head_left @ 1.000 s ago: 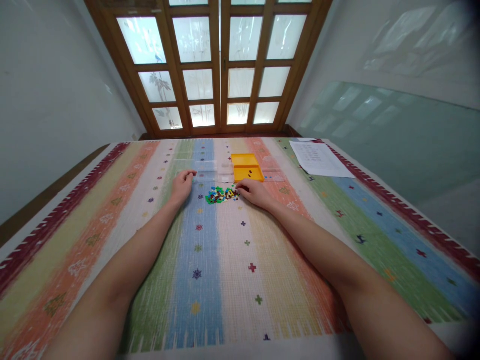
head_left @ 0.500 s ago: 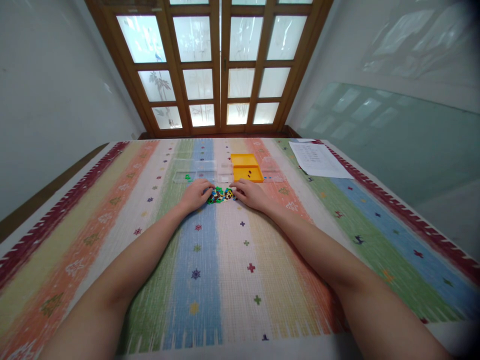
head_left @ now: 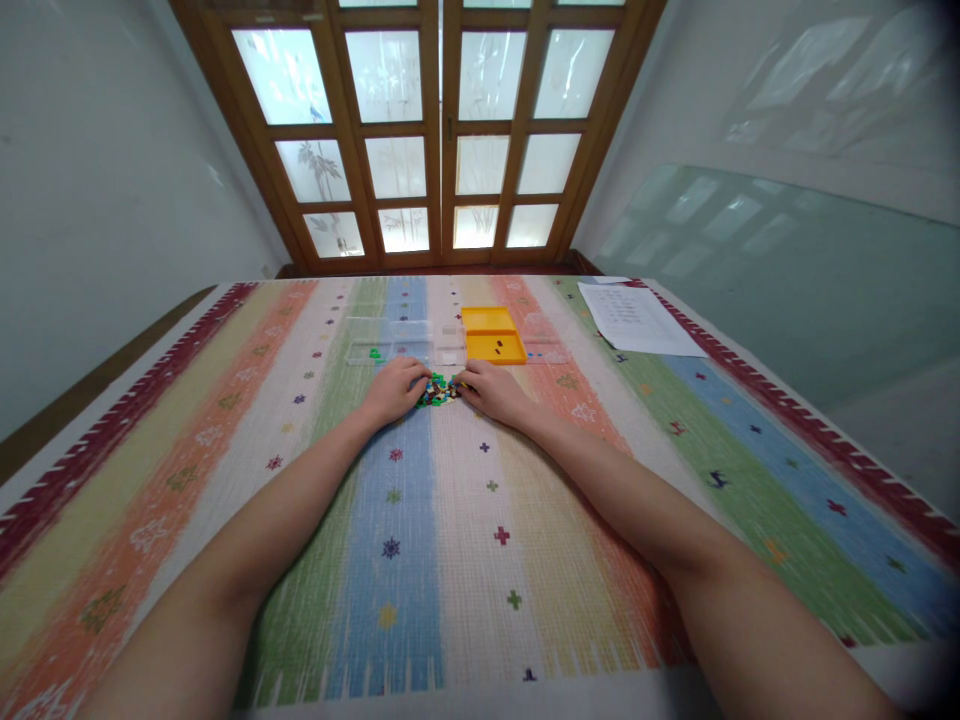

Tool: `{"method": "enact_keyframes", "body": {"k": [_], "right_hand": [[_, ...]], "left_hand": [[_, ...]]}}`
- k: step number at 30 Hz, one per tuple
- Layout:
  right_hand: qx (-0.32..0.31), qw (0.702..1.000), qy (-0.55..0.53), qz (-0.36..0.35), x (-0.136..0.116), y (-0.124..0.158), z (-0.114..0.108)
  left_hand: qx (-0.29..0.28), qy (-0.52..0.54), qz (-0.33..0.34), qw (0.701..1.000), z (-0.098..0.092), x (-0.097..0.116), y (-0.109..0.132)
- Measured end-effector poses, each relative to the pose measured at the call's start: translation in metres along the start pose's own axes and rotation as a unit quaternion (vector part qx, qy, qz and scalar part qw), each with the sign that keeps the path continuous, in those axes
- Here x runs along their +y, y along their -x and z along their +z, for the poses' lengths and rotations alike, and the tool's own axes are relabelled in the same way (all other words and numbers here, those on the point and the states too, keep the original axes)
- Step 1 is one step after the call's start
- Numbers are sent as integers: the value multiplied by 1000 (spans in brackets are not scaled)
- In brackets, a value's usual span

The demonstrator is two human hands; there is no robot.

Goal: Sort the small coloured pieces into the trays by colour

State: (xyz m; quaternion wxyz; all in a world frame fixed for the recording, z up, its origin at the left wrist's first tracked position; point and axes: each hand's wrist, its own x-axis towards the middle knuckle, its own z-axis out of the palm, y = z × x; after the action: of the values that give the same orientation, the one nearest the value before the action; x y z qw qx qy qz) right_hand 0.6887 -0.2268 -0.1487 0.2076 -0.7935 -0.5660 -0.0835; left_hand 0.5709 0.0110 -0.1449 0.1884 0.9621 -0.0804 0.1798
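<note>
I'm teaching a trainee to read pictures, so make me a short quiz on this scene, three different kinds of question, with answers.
1. True or false: only the left hand is at the pile of small pieces.
2. In this view, where does the paper sheet lie? A: left of the yellow box. B: right of the yellow box. C: under the pile.
3. Fill in: the bits in the clear tray just beyond the left hand are coloured ____.

Key: 1 False, the right hand is there too; 2 B; 3 green.
</note>
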Motion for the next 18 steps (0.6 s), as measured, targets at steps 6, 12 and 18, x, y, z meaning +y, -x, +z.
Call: {"method": "enact_keyframes", "body": {"k": [6,12,18], "right_hand": [[48,997,-51,11,8,1,-2],[150,977,-100,110,44,4,-19],[279,920,-56,271,96,13,-31]], "left_hand": [[0,2,4,1000,-1,-2,1],[2,8,12,1000,-2,-9,5],[-2,-4,16,1000,-3,-9,6]]}}
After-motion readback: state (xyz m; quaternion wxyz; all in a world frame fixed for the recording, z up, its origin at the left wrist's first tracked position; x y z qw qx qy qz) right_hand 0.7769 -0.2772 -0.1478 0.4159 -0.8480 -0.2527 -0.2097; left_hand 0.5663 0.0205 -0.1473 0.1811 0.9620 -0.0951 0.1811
